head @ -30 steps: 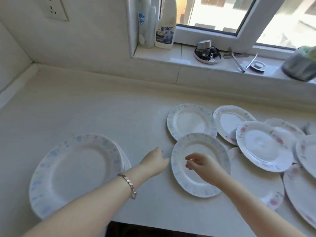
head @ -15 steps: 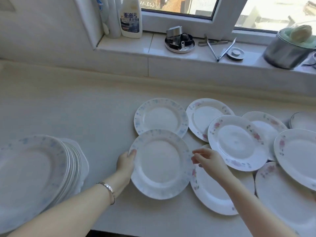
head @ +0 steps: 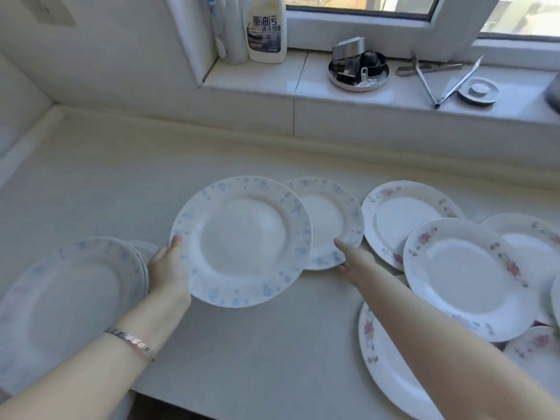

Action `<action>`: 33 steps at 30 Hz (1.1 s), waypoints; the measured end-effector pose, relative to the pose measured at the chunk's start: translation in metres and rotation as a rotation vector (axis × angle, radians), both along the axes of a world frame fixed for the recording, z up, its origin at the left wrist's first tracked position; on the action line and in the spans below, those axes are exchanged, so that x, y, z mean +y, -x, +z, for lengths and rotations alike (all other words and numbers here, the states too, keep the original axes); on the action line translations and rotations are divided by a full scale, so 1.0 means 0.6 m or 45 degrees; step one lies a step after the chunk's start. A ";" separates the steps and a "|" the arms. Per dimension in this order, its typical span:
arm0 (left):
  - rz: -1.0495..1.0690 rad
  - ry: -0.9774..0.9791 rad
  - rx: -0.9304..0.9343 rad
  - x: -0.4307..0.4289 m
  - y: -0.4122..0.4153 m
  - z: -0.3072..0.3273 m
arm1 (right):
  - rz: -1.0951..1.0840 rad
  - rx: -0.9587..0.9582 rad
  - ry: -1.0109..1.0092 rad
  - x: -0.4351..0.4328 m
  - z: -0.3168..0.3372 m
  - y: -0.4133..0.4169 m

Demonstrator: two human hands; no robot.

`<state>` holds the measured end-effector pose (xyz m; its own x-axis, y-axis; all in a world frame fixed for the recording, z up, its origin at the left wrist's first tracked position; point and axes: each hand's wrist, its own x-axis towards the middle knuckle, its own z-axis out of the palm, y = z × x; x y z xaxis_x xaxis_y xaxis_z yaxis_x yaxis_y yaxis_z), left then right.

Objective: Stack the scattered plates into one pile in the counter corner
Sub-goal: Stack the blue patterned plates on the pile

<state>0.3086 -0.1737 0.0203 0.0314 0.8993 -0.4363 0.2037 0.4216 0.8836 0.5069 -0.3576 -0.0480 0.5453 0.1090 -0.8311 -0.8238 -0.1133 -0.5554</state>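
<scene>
Left hand (head: 168,269) grips the near-left rim of a blue-flecked plate (head: 242,241), held tilted above the bench (head: 121,189), just right of the blue-rimmed pile (head: 69,301) at the bench's left end. Right hand (head: 353,262) lies with a finger stretched onto the near rim of a second blue plate (head: 330,219); holds nothing. Pink-flowered plates (head: 463,280) overlap at right.

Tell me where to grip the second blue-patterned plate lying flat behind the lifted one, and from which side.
Grip the blue-patterned plate by its near-right rim, where the right hand already reaches. It lies flat, so probably slide fingertips under the raised rim, thumb on top. The left hand holds the lifted plate over its left side, and a pink-flowered plate sits close on its right.
</scene>
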 end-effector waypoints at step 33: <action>0.099 -0.098 0.135 0.228 0.408 0.033 | -0.059 -0.205 -0.610 0.257 0.171 0.237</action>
<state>0.0635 -0.0368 0.0399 -0.0824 0.9282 -0.3629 0.2669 0.3714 0.8893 0.3645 -0.2032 0.0543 0.6758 0.4300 -0.5987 -0.7216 0.2202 -0.6563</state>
